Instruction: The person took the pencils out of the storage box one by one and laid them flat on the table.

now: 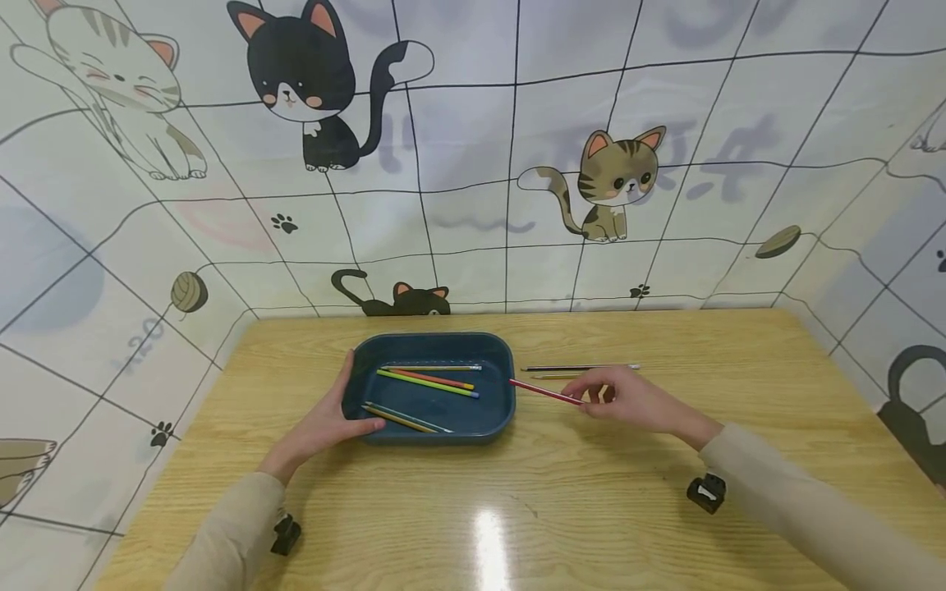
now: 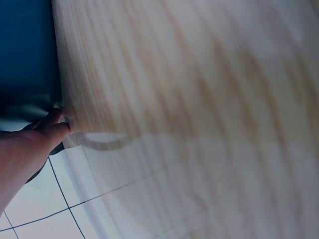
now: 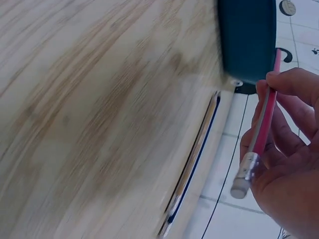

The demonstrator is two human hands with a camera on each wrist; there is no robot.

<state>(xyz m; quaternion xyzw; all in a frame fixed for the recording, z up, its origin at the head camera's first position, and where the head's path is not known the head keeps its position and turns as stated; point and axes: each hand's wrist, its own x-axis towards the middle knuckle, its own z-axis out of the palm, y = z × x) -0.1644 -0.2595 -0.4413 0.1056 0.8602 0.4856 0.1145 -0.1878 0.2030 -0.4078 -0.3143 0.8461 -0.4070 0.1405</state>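
We see the left hand (image 1: 328, 423) gripping the left end of the blue tray (image 1: 436, 439), which stands near the back edge of the counter (image 1: 591, 509). The right hand (image 1: 628, 399) pinches a red pencil (image 1: 543, 391), whose far end is at the tray's right rim. Inside we see five coloured pencils (image 1: 429, 383); two other pencils (image 1: 554, 368) lie beyond, toward the counter's back edge.

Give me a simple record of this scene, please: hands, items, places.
Left hand: gripping the tray's left end
Right hand: pinching a red pencil, pointed toward the tray
Tray: dark blue, on wooden table
In tray: several pencils
Right of tray: two loose pencils
Backdrop: cartoon cats on grid
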